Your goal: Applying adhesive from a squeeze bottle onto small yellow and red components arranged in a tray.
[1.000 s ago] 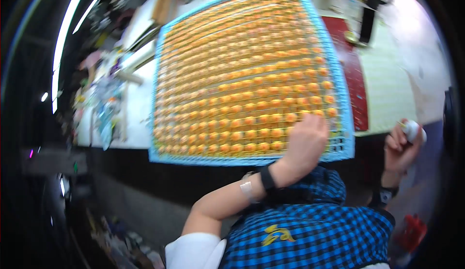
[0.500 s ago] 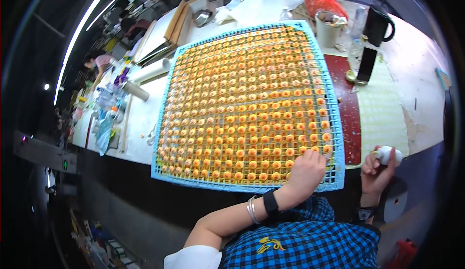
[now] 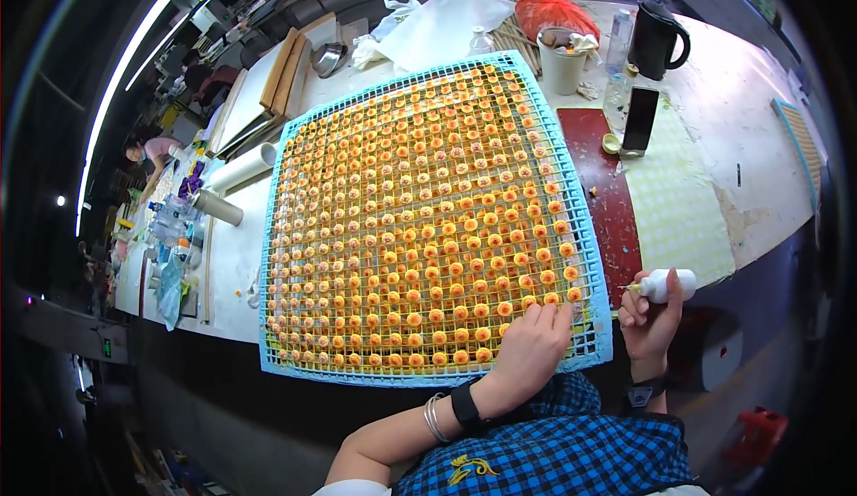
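A blue-rimmed mesh rack is covered with rows of small orange-yellow flower-shaped pieces, some with pinker centres. My left hand is at the rack's near right part, fingers drawn together over the mesh beside the pieces. What its fingertips pinch, if anything, is hidden. Off the rack's right edge, my right hand grips a small white squeeze bottle lying sideways, its thin yellowish nozzle pointing left toward the rack.
Right of the rack lie a dark red board and a pale green checked cloth. A propped phone, black kettle, white bucket and red plastic bag stand beyond. Another person works far left.
The whole view has shifted, so the rack sits further left and lower. My right hand has brought the bottle nearer the rack. My left hand stays at the near right part of the mesh.
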Motion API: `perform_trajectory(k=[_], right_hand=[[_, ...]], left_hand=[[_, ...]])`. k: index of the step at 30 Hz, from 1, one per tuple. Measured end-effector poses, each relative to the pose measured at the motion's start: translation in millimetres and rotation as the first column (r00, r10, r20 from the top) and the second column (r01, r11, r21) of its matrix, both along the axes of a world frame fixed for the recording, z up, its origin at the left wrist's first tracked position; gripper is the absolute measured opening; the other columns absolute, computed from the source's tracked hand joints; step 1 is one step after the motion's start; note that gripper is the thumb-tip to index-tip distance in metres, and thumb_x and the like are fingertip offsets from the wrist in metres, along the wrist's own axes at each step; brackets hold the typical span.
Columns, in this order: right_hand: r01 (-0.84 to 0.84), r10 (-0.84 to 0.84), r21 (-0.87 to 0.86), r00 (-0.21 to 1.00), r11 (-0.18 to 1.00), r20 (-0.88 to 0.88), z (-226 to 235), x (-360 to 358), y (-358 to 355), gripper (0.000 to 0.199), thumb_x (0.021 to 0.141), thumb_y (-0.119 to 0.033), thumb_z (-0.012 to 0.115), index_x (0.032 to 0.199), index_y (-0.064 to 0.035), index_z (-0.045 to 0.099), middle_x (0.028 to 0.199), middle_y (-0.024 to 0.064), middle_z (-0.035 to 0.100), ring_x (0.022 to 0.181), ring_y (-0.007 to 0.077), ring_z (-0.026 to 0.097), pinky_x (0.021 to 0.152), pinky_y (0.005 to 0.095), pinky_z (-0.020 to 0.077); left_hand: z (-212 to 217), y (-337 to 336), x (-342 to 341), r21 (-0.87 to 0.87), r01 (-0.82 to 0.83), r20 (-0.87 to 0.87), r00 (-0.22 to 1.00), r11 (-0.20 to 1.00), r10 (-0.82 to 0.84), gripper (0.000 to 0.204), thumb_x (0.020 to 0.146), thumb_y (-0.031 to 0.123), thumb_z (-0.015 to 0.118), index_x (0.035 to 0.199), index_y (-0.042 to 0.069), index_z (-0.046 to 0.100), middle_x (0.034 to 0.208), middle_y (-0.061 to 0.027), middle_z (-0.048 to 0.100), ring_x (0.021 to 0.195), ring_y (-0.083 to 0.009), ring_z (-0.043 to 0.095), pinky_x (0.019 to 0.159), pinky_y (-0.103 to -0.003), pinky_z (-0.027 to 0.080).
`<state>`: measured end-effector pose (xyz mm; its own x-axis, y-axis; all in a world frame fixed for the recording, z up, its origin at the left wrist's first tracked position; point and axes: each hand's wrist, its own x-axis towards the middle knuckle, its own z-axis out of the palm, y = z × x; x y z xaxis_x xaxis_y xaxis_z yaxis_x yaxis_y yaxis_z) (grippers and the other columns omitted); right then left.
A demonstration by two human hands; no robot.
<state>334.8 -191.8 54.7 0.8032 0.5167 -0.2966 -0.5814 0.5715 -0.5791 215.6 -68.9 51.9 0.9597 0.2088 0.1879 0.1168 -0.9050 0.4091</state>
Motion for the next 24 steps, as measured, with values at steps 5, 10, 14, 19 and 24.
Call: perform_trajectory(k=[5, 10, 14, 19, 24], right_hand=[[-0.044, 0.043, -0.036, 0.998, 0.998, -0.039, -11.9, -2.4, 11.5, 0.042, 0.082, -0.043, 0.041, 0.080, -0.0031, 0.054, 0.047, -0.0020, 0.037, 0.037, 0.0063, 0.032, 0.036, 0.0203, 0.0292], [-0.038, 0.038, -0.009, 0.997, 0.999, -0.064, -12.0, 5.7, 10.8, 0.041, 0.082, -0.043, 0.041, 0.079, -0.0042, 0.052, 0.047, -0.0024, 0.037, 0.037, 0.0059, 0.032, 0.035, 0.0195, 0.0291], [-0.026, 0.028, 0.017, 0.995, 1.000, -0.094, -15.0, 7.7, 17.2, 0.041, 0.083, -0.043, 0.040, 0.079, -0.0043, 0.052, 0.047, -0.0022, 0.037, 0.037, 0.0058, 0.032, 0.034, 0.0191, 0.0293], [0.072, -0.071, 0.005, 0.994, 0.997, -0.086, -19.0, 20.3, 10.4, 0.041, 0.083, -0.043, 0.040, 0.079, -0.0047, 0.052, 0.047, -0.0021, 0.037, 0.037, 0.0058, 0.032, 0.034, 0.0181, 0.0298], [0.120, -0.122, -0.025, 0.978, 0.993, -0.171, -22.6, 31.6, 8.7, 0.040, 0.082, -0.044, 0.042, 0.078, -0.0054, 0.051, 0.047, -0.0023, 0.037, 0.037, 0.0063, 0.032, 0.034, 0.0190, 0.0292]], left_hand=[[29.6, 6.1, -22.3, -0.151, 0.058, -0.072, 0.995, 0.987, -0.070, 0.035, 0.073, 0.020, 0.057, 0.102, 0.002, 0.049, 0.084, -0.0090, 0.053, 0.076, -0.0218, 0.052, 0.061, -0.030, 0.044], [104.3, 47.4, -34.5, -0.176, 0.178, -0.295, 0.929, 0.968, -0.224, 0.033, 0.076, 0.027, 0.055, 0.100, 0.004, 0.051, 0.078, -0.0090, 0.054, 0.074, -0.0230, 0.054, 0.060, -0.033, 0.044], [149.3, 131.0, -32.3, 0.024, -0.032, -0.420, 0.907, 0.999, 0.039, 0.030, 0.073, 0.030, 0.058, 0.092, 0.006, 0.057, 0.077, -0.0107, 0.059, 0.073, -0.0259, 0.057, 0.063, -0.034, 0.045], [186.2, 296.0, 12.1, 0.169, -0.148, -0.389, 0.899, 0.975, 0.203, 0.029, 0.073, 0.025, 0.059, 0.087, 0.000, 0.059, 0.072, -0.0082, 0.059, 0.063, -0.0133, 0.055, 0.059, -0.025, 0.043], [164.4, 350.6, 130.2, 0.068, -0.167, -0.176, 0.968, 0.984, 0.177, 0.021, 0.070, 0.019, 0.058, 0.079, 0.001, 0.062, 0.067, -0.0103, 0.061, 0.063, -0.0160, 0.058, 0.060, -0.027, 0.045]])
